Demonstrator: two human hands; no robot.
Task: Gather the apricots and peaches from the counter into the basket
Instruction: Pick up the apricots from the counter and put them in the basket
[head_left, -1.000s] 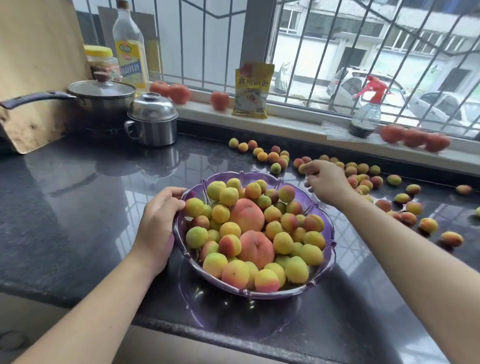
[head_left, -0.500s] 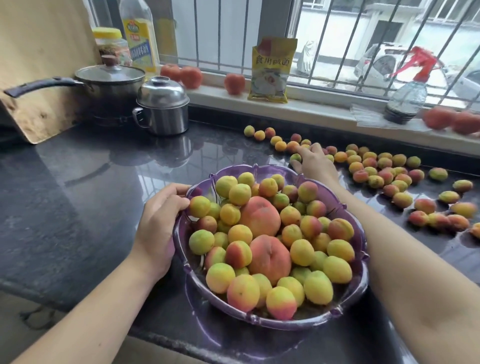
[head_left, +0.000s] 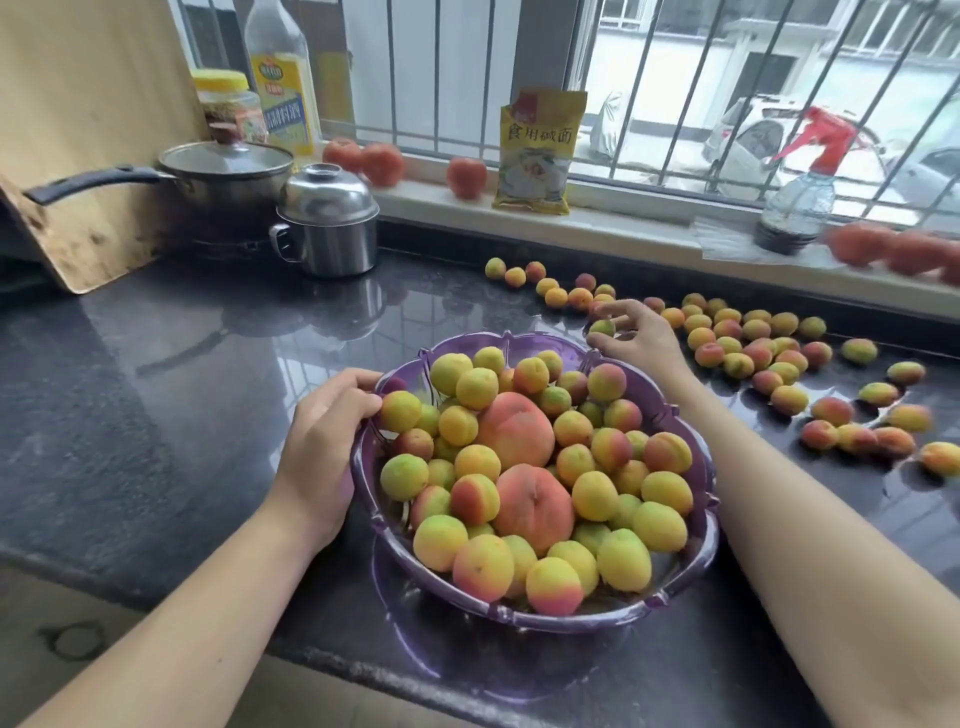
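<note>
Both hands are busy. Left hand (head_left: 324, 441) is curled over the near-left rim of the purple basket (head_left: 696, 566), fingers hooked on the edge and steadying it on the dark tabletop (head_left: 156, 395). Just right of that hand the basket is heaped: small apricots in yellow, green and blush red, and two big pink-orange peaches (head_left: 519, 467) bedded in the middle of the pile.

Move across to the right hand (head_left: 636, 335), out beyond the basket's far rim, fingertips pinching one small greenish apricot (head_left: 602, 327). It looks firm and round, with a matte skin, an easy thing to lift with two or three fingers.

Further right of that hand and behind it, the loose apricots (head_left: 769, 348) are strewn along the tabletop under the window sill, some touching, others well apart. Plenty left, so my read is the job is perhaps two-thirds done.

Now the risks. That pile stands above the rim already; drop the next fruit on the crown and it may roll off the far side, knocking others with it. Round fruit on polished stone will run if the wrist brushes the cluster. And should the left hand tug the rim, the loaded basket could tip towards the near edge.
</note>
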